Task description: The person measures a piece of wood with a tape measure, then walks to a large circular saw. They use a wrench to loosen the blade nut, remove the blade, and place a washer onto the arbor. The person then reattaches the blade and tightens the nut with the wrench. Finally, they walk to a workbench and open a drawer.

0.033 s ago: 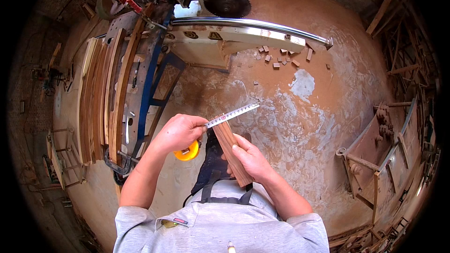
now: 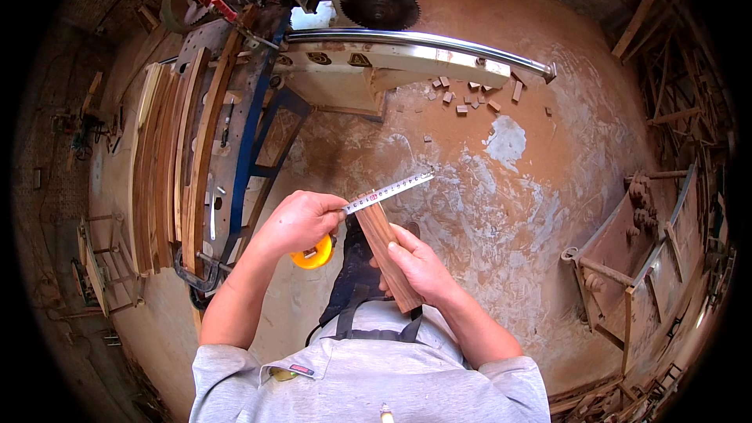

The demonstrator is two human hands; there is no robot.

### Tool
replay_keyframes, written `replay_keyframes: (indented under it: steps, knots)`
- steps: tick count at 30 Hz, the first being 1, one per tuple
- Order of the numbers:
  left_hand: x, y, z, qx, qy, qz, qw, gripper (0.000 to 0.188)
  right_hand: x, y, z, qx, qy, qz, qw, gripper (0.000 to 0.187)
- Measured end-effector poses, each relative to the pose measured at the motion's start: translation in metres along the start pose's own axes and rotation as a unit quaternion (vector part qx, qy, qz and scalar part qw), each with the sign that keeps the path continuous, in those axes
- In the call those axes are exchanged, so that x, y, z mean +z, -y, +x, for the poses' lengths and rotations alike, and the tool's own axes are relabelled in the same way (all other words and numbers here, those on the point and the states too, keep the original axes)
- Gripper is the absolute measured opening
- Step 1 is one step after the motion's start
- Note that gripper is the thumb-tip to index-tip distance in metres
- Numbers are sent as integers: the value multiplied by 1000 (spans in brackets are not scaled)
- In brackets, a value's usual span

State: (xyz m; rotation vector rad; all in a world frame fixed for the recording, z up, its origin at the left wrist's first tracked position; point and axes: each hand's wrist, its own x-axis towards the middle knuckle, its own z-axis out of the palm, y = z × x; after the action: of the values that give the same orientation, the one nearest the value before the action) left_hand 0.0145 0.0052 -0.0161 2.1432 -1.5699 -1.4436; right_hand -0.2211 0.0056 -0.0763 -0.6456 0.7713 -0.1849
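Over my lap, my left hand [image 2: 299, 221] is closed on a tape measure, whose yellow case [image 2: 313, 253] hangs below the fingers. Its white blade [image 2: 403, 186] is drawn out and slants up to the right, lying across the far end of a short brown wooden board [image 2: 376, 229]. My right hand [image 2: 423, 268] grips that board by its right side, thumb on top and fingers mostly hidden beneath. The board tilts, its near end close to my waist. The blade's free tip extends past the board's right edge.
Long wooden strips [image 2: 160, 172] lie on a blue-framed machine table at left, held by a clamp [image 2: 196, 276]. Circular saw blades [image 2: 381, 9] and a metal rail [image 2: 439, 41] stand ahead. Small wood offcuts [image 2: 462, 110] litter the floor. A frame-like wooden stand [image 2: 627, 266] is at right.
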Motion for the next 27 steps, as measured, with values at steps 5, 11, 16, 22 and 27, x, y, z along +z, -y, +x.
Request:
replay_keyframes:
  steps: [5,11,16,22,27]
  knots:
    - [1,1,0,3,-4,2,1000,24,0,-3,1,-5,2,4,1000,49]
    - [-1,1,0,7,-2,-2,1000,23,0,-2,2,-2,4,6,1000,50]
    - [-1,0,-1,4,-3,-1,1000,23,0,-3,3,0,5,7,1000,50]
    - [1,3,1,2,-11,21,1000,24,0,-2,3,10,0,4,1000,51]
    - [0,5,2,9,-6,18,1000,25,0,-2,4,10,0,10,1000,50]
